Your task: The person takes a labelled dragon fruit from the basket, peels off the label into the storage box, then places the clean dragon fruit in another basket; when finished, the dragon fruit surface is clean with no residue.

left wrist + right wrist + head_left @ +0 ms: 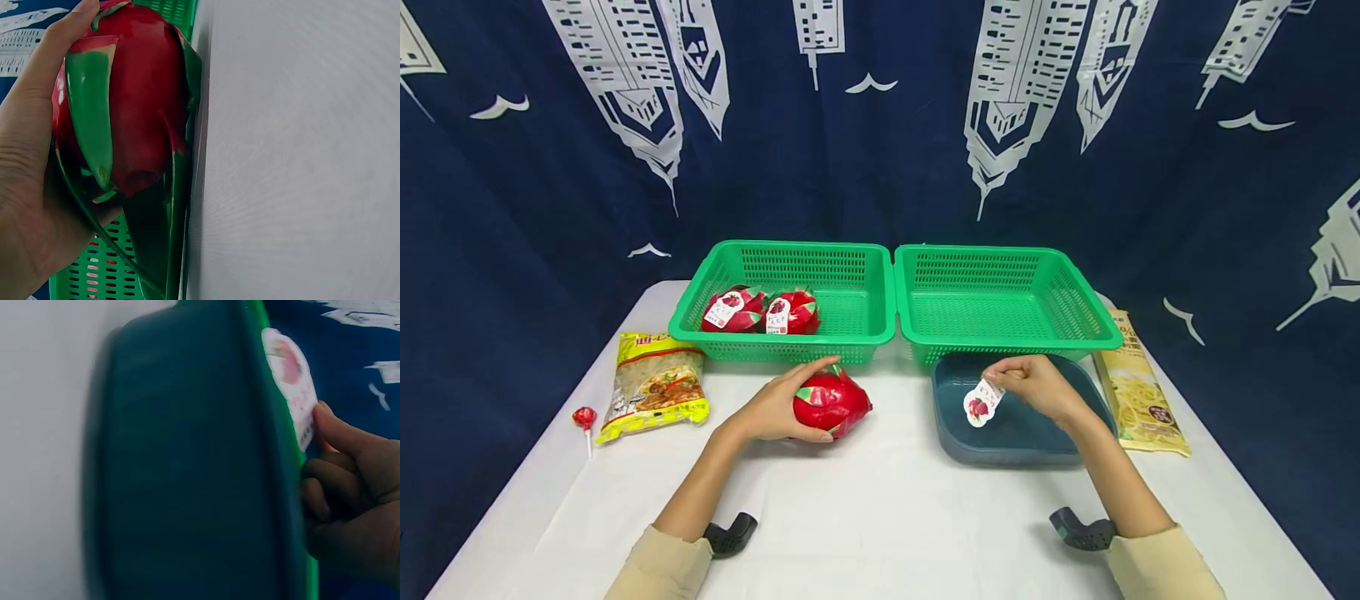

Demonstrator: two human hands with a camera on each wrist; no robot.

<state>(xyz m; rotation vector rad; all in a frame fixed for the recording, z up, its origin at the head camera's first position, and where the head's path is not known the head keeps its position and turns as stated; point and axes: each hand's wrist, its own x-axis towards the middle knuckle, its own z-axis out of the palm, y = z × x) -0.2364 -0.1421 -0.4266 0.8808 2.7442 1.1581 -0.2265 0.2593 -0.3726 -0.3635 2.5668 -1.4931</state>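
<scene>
Red dragon fruit with green scales point(831, 402) lying on its side, centre of frame, gripped. Small white oval paper label with red fruit print point(982, 402), right of centre, pinched, hanging over the dark teal plastic basin point(951, 433).

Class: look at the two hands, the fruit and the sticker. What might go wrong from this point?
1. The sticker, pinched in the right hand over the blue tub, may cling to the fingers instead of dropping.
2. The dragon fruit lies on its side under the left hand; once released it could roll on the table.
</scene>
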